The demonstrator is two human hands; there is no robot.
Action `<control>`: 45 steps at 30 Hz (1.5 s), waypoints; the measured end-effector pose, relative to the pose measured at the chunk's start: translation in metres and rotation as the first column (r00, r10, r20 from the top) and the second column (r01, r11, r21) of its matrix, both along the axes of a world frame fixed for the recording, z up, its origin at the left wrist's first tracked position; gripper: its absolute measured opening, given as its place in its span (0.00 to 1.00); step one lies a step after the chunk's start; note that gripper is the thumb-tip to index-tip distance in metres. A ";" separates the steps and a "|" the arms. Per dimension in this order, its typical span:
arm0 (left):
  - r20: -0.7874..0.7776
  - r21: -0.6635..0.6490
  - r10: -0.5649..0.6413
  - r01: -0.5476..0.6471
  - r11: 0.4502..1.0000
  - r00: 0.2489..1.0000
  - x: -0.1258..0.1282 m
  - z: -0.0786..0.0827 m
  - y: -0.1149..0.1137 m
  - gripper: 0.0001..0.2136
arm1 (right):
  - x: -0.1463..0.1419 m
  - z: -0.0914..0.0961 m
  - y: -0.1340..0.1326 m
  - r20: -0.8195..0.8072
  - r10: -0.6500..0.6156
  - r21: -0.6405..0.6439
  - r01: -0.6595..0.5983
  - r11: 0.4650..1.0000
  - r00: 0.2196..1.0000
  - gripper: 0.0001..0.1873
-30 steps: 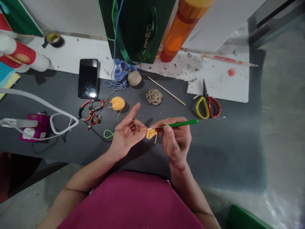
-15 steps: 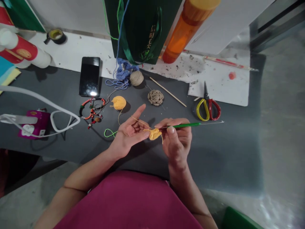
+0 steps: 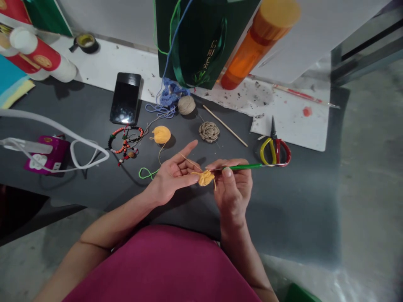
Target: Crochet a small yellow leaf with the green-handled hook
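My left hand (image 3: 174, 173) pinches the edge of a small yellow crochet piece (image 3: 206, 178) between thumb and fingers. A yellow strand runs over its raised index finger. My right hand (image 3: 234, 184) is closed round a green-handled crochet hook (image 3: 244, 167), whose left end is at the crochet piece; the exact stitch is too small to make out. Behind the left hand lies a yellow yarn ball (image 3: 161, 134), with a strand trailing toward that hand. A brown crocheted rosette (image 3: 209, 131) rests just beyond my hands, near a beige yarn ball (image 3: 187, 105).
Scissors (image 3: 275, 147) and a thin wooden stick (image 3: 225, 126) lie beyond my right hand. To the left are a phone (image 3: 125, 98), beaded bracelets (image 3: 126, 140) and a purple plug block (image 3: 47, 154) with white cable. A dark green bag (image 3: 201, 46) and an orange bottle (image 3: 252, 50) stand behind.
The whole view has shifted and tilted slightly. My hands keep their hold on the crochet piece and hook, with the hook's angle only slightly different.
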State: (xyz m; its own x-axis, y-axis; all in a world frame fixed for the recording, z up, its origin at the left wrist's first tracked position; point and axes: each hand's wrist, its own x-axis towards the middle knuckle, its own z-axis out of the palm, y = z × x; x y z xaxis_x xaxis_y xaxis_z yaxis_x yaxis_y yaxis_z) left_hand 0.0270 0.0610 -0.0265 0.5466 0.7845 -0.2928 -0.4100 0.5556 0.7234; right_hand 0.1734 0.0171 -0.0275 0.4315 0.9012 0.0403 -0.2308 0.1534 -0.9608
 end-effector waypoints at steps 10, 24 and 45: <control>0.004 0.017 0.028 -0.028 0.999 1.000 -0.002 -0.001 0.000 0.36 | 0.010 -0.001 -0.003 0.010 0.077 0.068 -0.078 0.995 0.997 0.04; -0.040 -0.008 0.050 -0.050 0.999 0.998 -0.002 0.003 0.001 0.37 | 0.009 -0.003 -0.005 0.141 0.073 0.097 -0.087 0.991 0.987 0.04; -0.129 0.021 0.185 -0.184 0.983 0.974 0.000 0.003 0.001 0.32 | -0.002 -0.006 -0.007 0.545 -0.147 0.296 -0.025 0.955 0.825 0.08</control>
State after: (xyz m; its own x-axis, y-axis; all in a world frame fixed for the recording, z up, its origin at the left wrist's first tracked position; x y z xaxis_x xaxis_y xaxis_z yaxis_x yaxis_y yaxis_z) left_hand 0.0269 0.0621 -0.0239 0.3499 0.8710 -0.3448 -0.4067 0.4729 0.7816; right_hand 0.1716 0.0097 -0.0331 0.3104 0.7866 0.5338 0.3480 0.4286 -0.8338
